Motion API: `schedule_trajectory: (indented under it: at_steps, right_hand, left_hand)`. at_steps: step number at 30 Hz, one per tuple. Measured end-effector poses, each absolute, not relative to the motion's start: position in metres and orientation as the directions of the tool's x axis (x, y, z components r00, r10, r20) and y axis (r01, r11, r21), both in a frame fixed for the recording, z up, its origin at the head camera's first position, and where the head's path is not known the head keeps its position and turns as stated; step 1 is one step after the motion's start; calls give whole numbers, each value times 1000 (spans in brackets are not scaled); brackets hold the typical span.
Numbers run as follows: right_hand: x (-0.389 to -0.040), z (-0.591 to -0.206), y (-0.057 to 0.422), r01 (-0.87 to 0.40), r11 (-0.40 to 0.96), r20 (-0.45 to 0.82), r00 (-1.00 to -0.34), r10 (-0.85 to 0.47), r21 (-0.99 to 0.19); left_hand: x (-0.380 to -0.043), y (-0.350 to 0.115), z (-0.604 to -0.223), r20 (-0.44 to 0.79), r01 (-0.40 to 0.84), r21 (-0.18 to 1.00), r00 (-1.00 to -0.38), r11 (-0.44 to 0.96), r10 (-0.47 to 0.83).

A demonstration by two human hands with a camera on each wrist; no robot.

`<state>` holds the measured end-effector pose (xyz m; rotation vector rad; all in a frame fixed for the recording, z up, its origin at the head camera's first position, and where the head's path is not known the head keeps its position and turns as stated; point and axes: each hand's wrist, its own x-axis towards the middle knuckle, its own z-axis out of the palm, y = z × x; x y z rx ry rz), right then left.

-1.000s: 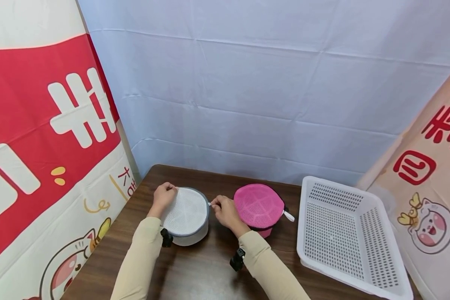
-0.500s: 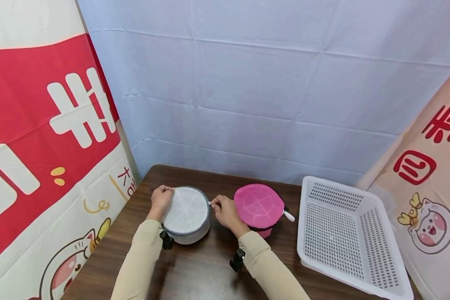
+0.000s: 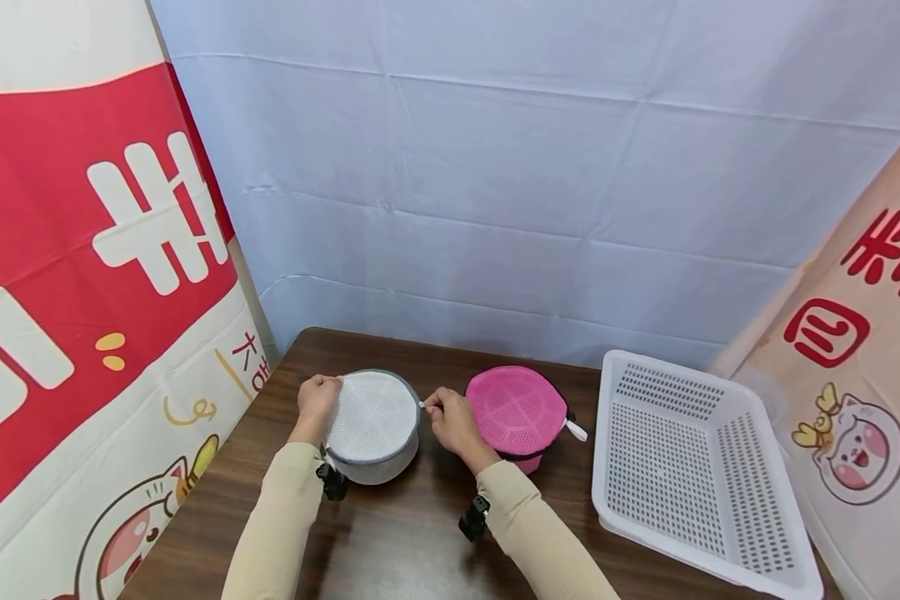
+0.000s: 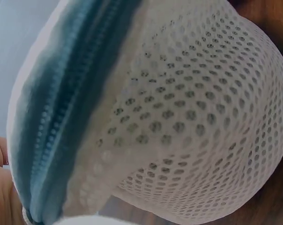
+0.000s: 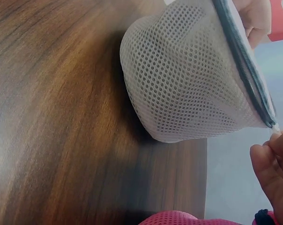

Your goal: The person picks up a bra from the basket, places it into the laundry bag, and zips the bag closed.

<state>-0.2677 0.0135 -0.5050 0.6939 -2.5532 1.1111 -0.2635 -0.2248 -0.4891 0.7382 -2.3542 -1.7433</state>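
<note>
A round white mesh laundry bag (image 3: 372,417) stands on the table, its lid edged by a grey-blue zipper (image 5: 247,61). My left hand (image 3: 318,404) grips the rim at the bag's far left. At the right end of the zipper, my right hand (image 3: 452,421) pinches the small white pull (image 5: 274,128) between thumb and fingers. Mesh and zipper fill most of the left wrist view, with part of a hand (image 4: 2,187) at its left edge. Just right of my right hand is a pink mesh laundry bag (image 3: 515,412) with a dark zipper and a white tab (image 3: 576,430).
A white plastic basket (image 3: 606,467) with perforated walls stands on the table's right side. The brown wooden table (image 3: 390,542) ends at a pale blue cloth backdrop (image 3: 495,183). Printed banners (image 3: 120,317) hang at both sides.
My left hand has slid a little left along the white bag's rim. The bag has shifted slightly away. My right hand keeps pinching the pull in nearly the same place.
</note>
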Motion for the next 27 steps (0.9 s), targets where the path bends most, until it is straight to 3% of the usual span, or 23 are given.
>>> schedule_trajectory:
  at_steps: [13, 27]
  right_hand:
    - [-267, -509, 14, -542, 582, 446, -837, -316, -606]
    - [-264, -505, 12, -455, 593, 344, -891, -297, -664]
  left_hand:
    - [-265, -224, -493, -177, -281, 951, -832, 125, -525]
    - [-260, -222, -496, -237, -291, 957, -814, 20, -530]
